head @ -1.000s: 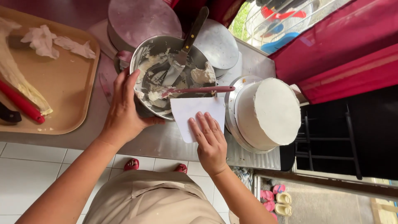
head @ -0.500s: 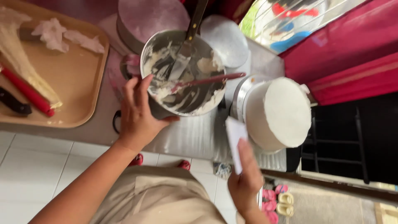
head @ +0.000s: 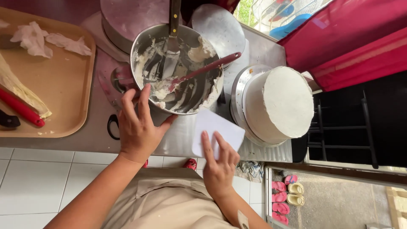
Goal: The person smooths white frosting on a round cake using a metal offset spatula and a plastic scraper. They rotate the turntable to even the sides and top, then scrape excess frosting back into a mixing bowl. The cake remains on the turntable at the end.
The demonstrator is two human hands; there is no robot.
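Steel tabletop (head: 178, 140) ends just in front of the person, with white floor tiles below its near edge. Bare metal between the mixing bowl (head: 176, 68) and that edge is the only open room, and both hands fill most of it. Left of the bowl, a tan tray (head: 63, 85) takes the surface up to its edge; to the right, the white frosted cake (head: 277, 104) on its turntable stands close to the bowl, a narrow gap between them.

Left hand (head: 137, 127) is spread wide, fingers and thumb cupping the near rim of the bowl, which holds white frosting, a red spatula (head: 203, 70) and a metal palette knife (head: 169, 46). Right hand (head: 218, 163) pinches a white scraper card (head: 214, 131), fingers flat on its face, just in front of the bowl and beside the cake.
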